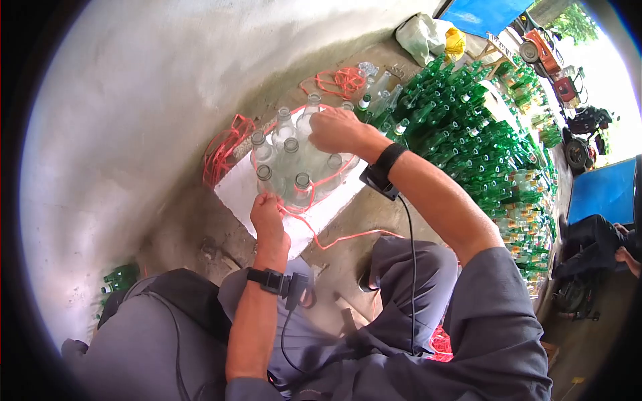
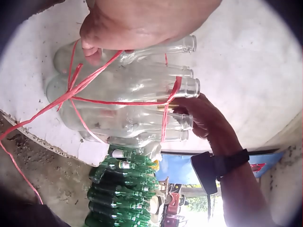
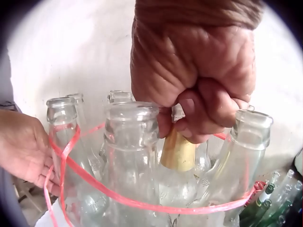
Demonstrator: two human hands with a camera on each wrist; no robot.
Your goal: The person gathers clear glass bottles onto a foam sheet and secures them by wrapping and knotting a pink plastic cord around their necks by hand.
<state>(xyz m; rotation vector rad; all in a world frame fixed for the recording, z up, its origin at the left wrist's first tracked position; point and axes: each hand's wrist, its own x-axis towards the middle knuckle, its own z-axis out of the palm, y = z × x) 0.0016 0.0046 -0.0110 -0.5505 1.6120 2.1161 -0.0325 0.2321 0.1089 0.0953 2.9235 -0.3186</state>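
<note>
My right hand (image 1: 338,134) grips a gold-necked bottle (image 3: 179,155) among clear bottles (image 1: 291,159) crowding round it on the white block (image 1: 239,200), my left hand (image 1: 269,220) pinches red twine (image 2: 38,114) at their near side, and green bottles (image 1: 461,127) mass beyond my right arm (image 1: 441,194).

Bottle cluster (image 1: 291,160) on slab (image 1: 242,199), cord (image 3: 142,205) round it. Wall (image 1: 167,80) left; bottle crowd (image 1: 471,144) right; cord heap (image 1: 224,152) between slab and wall.

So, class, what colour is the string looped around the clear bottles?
Pinkish red; the string shows best in the right wrist view.
</note>
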